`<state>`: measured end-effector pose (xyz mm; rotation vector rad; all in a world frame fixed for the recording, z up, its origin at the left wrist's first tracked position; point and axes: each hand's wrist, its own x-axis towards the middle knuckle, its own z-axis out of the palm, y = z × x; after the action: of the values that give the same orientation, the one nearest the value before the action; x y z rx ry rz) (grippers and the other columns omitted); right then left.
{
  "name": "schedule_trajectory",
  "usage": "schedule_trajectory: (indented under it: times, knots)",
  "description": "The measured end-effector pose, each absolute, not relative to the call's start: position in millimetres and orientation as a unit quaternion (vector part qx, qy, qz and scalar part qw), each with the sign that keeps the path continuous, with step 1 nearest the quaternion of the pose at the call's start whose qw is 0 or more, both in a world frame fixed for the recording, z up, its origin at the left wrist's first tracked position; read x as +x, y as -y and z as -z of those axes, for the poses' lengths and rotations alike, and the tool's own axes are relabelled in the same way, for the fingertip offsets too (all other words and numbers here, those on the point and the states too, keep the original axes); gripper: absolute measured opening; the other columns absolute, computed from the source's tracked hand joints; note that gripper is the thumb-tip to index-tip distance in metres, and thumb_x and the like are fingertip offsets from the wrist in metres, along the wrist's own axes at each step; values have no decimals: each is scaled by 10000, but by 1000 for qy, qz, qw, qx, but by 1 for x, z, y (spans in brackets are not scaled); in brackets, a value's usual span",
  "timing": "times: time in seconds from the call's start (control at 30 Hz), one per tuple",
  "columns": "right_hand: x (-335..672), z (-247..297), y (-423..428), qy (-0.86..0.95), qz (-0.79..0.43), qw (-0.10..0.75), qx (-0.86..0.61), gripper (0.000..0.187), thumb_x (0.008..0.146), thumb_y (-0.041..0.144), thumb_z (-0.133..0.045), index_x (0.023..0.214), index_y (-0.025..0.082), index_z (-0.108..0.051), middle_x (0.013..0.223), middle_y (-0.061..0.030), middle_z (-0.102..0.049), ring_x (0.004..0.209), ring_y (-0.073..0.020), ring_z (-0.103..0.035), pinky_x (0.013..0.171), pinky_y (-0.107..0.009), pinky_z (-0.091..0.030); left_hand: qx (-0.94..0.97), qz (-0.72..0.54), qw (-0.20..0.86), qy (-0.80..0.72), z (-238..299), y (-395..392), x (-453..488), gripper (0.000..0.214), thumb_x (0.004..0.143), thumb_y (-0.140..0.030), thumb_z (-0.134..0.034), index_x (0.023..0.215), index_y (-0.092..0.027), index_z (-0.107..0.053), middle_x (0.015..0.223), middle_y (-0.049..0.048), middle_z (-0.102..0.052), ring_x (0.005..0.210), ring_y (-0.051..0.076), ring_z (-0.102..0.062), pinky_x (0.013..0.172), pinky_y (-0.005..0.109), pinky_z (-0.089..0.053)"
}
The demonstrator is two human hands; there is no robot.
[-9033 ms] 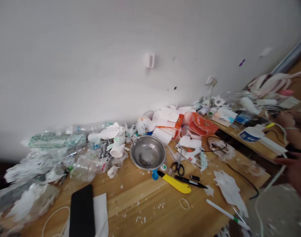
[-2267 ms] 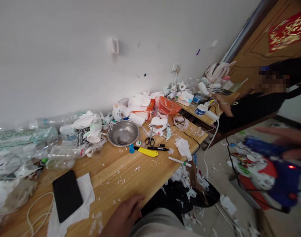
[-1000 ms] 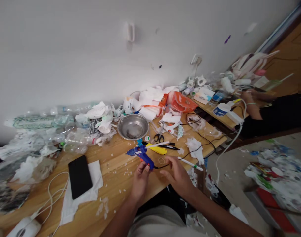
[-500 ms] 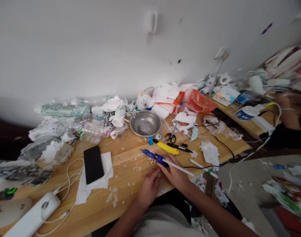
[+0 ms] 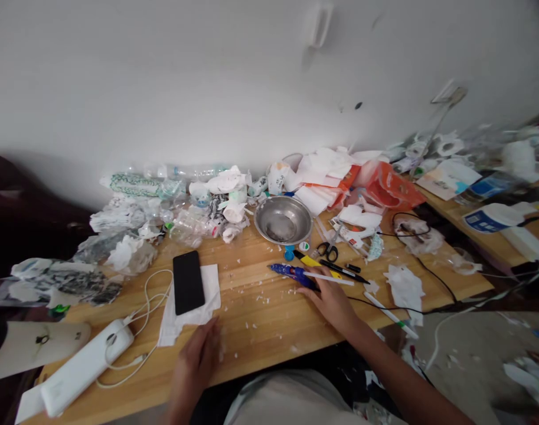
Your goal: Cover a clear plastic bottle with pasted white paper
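Note:
My right hand (image 5: 333, 304) is closed around a blue hot glue gun (image 5: 296, 274) held low over the table. A white glue stick (image 5: 326, 276) juts from its back, and a thin black cord trails off to the right. My left hand (image 5: 198, 354) is at the table's front edge, open and holding nothing, its slightly blurred fingers stretched toward a white tissue (image 5: 211, 289). On the tissue lies a black phone (image 5: 188, 283). Beyond the glue gun are a yellow utility knife (image 5: 313, 262), a black pen (image 5: 344, 271), scissors (image 5: 329, 249) and a blue bottle cap (image 5: 288, 252).
A steel bowl (image 5: 283, 219) stands mid-table. Crumpled paper, plastic bottles (image 5: 189, 227) and an orange bag (image 5: 391, 186) line the wall. A white power bank (image 5: 87, 366) with cables lies at left. White scraps dot the wooden table (image 5: 260, 307).
My left hand has moved away from my right hand, leftward toward the tissue. My right hand keeps hold of the glue gun. The view has shifted left.

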<state>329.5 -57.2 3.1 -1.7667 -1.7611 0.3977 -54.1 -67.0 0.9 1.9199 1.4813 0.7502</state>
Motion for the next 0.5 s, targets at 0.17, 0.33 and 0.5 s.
schedule_trajectory:
  times: [0.17, 0.33, 0.5]
  knots:
    - [330, 3, 69, 647, -130, 309, -684, 486, 952, 448, -598, 1397, 267, -528, 1293, -126, -592, 1214, -319, -604, 992, -529, -546, 749, -289, 233, -549, 10, 65, -67, 328, 977, -316, -508, 1219, -198, -696, 1142, 102, -774, 1042, 255, -744, 892, 384, -615]
    - [327, 12, 90, 626, -84, 330, -702, 437, 1003, 403, -503, 1396, 212, -496, 1281, -161, -574, 1228, -315, -583, 1011, -532, -537, 787, -275, 199, -515, 18, 82, -80, 307, 948, -265, -544, 1207, -259, -708, 1185, 62, -760, 1082, 250, -726, 950, 398, -595]
    - [323, 20, 104, 637, -51, 330, -695, 404, 1017, 359, -476, 1398, 226, -494, 1273, -153, -600, 1189, -292, -616, 978, -491, -566, 738, -308, 122, -588, 14, 123, -113, 327, 965, -224, -499, 1249, -286, -648, 1184, 70, -740, 1078, 266, -716, 969, 446, -572]
